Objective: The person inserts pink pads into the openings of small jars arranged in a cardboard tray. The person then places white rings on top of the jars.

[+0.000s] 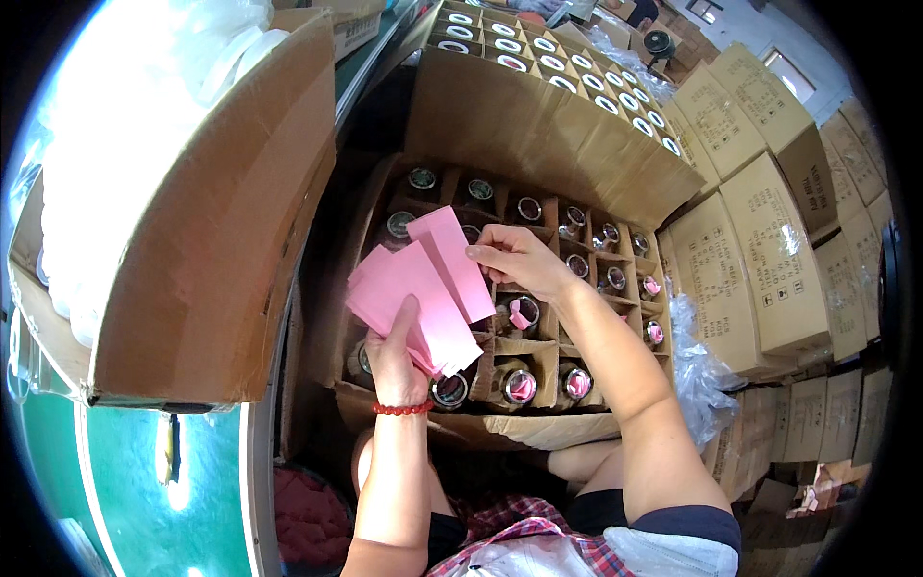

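Note:
My left hand (396, 363), with a red bead bracelet at the wrist, grips a fanned stack of pink paper slips (423, 306), thumb on top. A single pink slip (457, 255) is pinched at its edge by the fingertips of my right hand (521, 260) and overlaps the stack. Both hands are above an open cardboard box (567, 430) divided into cells. Glass bottles stand upright in the cells. Several front and right-hand bottles hold pink paper in their mouths, such as one bottle (520, 387) at the front. The slips hide some cells beneath them.
Behind is another divided carton (538, 111) of bottles with white ring-shaped tops. At left, a large carton (216, 221) of white plastic items stands by a green table (212, 471). Stacked sealed cartons (726, 279) and clear plastic wrap (700, 375) line the right.

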Demonstrator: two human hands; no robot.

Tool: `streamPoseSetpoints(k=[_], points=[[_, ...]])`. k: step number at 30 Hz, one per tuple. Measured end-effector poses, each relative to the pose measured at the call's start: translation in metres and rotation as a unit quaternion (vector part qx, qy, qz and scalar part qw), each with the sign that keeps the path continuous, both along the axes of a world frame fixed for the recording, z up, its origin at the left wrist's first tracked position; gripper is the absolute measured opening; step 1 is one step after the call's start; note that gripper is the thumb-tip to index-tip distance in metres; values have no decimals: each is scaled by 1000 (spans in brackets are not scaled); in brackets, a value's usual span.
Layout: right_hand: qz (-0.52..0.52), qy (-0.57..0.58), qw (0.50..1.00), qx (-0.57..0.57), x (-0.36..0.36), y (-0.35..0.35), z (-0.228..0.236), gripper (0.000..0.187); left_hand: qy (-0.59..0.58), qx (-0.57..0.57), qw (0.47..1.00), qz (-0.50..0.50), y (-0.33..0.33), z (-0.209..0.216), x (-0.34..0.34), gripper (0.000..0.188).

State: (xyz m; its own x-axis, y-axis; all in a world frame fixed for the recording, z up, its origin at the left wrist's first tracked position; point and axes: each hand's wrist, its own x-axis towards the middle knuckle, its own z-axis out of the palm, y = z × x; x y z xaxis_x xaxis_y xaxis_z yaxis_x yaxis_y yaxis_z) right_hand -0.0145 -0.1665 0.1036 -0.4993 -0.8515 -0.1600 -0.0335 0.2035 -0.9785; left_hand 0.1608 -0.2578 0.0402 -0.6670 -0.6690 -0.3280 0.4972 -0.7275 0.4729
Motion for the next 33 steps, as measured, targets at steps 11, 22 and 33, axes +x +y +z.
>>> streamPoseSetpoints(k=[11,22,33], points=[[76,75,994,17,9,3,5,20,-10,-20,999,-29,7,4,-2,33],[-157,90,983,-4,-61,22,-1,14,-46,-23,998,18,6,6,0,37],[-270,487,829,49,-172,-40,-114,16,-70,-8,998,8,13,13,-2,33]])
